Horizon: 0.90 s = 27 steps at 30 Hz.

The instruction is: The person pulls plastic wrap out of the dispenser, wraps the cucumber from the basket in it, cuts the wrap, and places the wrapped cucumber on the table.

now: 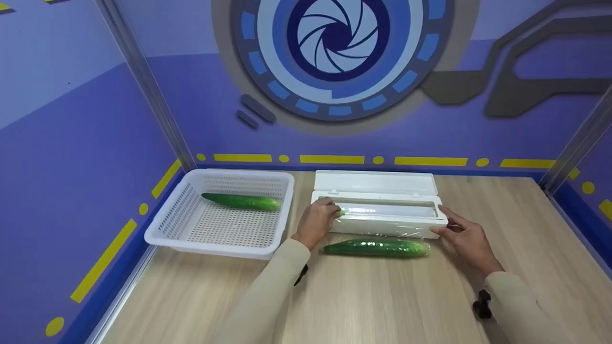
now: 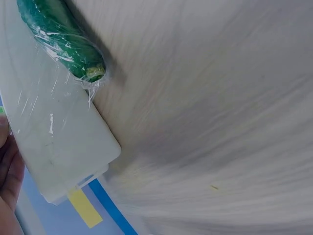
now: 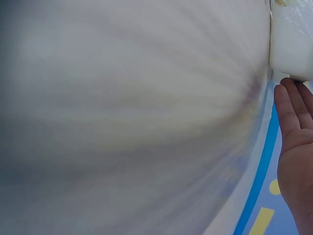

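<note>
A white plastic wrap dispenser (image 1: 382, 227) stands on the table with its lid (image 1: 375, 182) raised at the back and a roll of film (image 1: 389, 210) inside. My left hand (image 1: 316, 220) is at its left front edge, fingers bent at a small green slide cutter (image 1: 341, 212). My right hand (image 1: 466, 241) holds the right end, thumb at the front; in the right wrist view, its fingers (image 3: 292, 105) reach the box's end. Clear film hangs over the front onto a cucumber (image 1: 377, 248) lying just before the box, its surface shiny with wrap.
To the left stands a white perforated basket (image 1: 162, 234) with one cucumber (image 1: 241, 201) in it. A wooden table (image 1: 382, 301) lies under everything, with purple and blue printed panels (image 1: 191, 105) behind and at the sides.
</note>
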Motion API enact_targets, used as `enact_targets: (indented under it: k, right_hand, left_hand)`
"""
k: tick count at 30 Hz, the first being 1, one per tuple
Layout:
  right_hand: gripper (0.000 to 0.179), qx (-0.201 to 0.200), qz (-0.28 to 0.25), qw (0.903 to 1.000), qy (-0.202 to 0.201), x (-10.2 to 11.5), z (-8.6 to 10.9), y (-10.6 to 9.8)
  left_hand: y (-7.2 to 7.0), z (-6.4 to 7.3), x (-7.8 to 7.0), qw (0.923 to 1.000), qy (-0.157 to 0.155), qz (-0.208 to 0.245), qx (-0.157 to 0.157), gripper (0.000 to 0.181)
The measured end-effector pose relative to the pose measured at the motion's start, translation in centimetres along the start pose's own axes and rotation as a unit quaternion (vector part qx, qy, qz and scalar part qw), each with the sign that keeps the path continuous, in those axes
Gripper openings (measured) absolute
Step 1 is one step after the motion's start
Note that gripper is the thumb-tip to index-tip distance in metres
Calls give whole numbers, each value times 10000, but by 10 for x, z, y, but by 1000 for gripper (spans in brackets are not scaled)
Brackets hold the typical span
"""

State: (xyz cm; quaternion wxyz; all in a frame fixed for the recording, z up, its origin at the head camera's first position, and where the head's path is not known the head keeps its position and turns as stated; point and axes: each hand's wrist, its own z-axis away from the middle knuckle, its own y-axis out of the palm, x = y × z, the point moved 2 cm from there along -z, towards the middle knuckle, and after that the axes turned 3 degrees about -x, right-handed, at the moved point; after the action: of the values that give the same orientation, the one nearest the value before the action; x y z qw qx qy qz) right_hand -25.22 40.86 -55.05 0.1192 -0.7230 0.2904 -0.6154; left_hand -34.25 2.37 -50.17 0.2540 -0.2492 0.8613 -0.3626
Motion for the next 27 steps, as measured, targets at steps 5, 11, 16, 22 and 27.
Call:
enact_targets:
  k: [5, 11, 16, 22, 27]
  right_hand:
    - [72, -10, 59, 9999, -85, 1, -1, 0]
    - [71, 9, 48, 10000, -60, 1, 0, 1]
    - [73, 65, 79, 9999, 8, 1, 1, 1]
    - [74, 71, 112, 9998, 134, 2, -1, 0]
    - [72, 13, 85, 9999, 60, 1, 0, -1]
  left_hand:
    - [-3, 1, 1, 10000, 58, -69, -37, 4]
    - [-4, 2, 1, 9994, 159, -319, -38, 2]
    - [-6, 1, 1, 9987, 172, -477, 54, 6]
    - [-8, -1, -1, 9982, 157, -580, 11, 6]
    - [-9, -1, -1, 9975, 216, -676, 22, 8]
